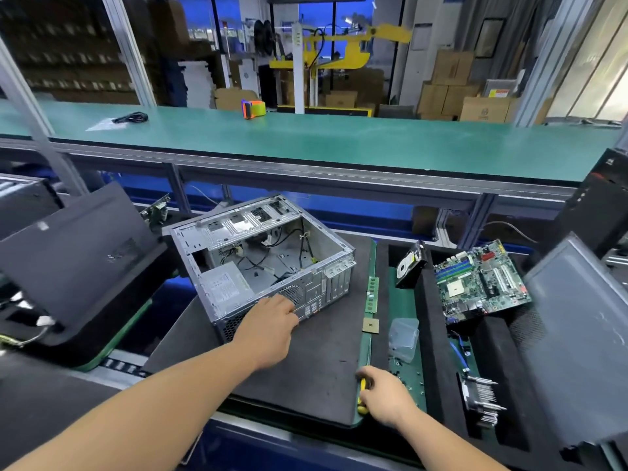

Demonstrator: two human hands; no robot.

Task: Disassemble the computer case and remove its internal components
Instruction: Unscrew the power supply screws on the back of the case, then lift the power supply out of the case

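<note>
Left hand [272, 322] presses flat on the computer case [261, 263]; right hand [382, 390] grips the yellow screwdriver [362, 396] at the mat's [306, 368] right edge. Brace the case while undoing the power supply [222, 287].

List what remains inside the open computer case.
Inside the computer case: the power supply at the near left corner, loose black cables and an empty drive cage. The left hand covers part of the rear panel.

Open computer case [261, 263] at centre on mat [306, 375], with power supply [226, 288] inside at 8 o'clock, memory stick [372, 294] and processor [370, 325] just beside at 3, motherboard [481, 283] beyond, heatsink [482, 401] at 4.
</note>
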